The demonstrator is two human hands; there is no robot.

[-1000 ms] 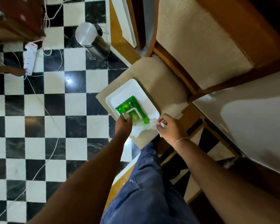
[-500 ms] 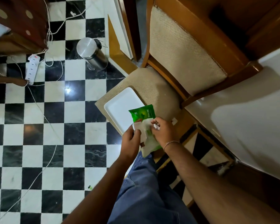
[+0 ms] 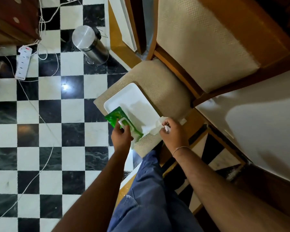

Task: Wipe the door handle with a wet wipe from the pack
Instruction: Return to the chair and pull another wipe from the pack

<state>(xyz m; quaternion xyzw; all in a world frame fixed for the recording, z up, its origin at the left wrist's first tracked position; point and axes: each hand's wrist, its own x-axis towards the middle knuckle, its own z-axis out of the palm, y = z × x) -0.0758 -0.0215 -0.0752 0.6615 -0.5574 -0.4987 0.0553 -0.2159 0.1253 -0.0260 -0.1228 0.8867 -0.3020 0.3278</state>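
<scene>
Beside the white tray (image 3: 132, 97), the left hand (image 3: 121, 137) grips the green pack (image 3: 117, 117) while the right hand (image 3: 173, 134), just to the pack's right, pinches a wet wipe (image 3: 155, 129).

One pack (image 3: 122, 123), one wipe (image 3: 155, 128), one tray (image 3: 132, 101).

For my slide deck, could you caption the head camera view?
Left hand steadies the green wipe pack on a white tray while the right hand holds a wet wipe.
</scene>
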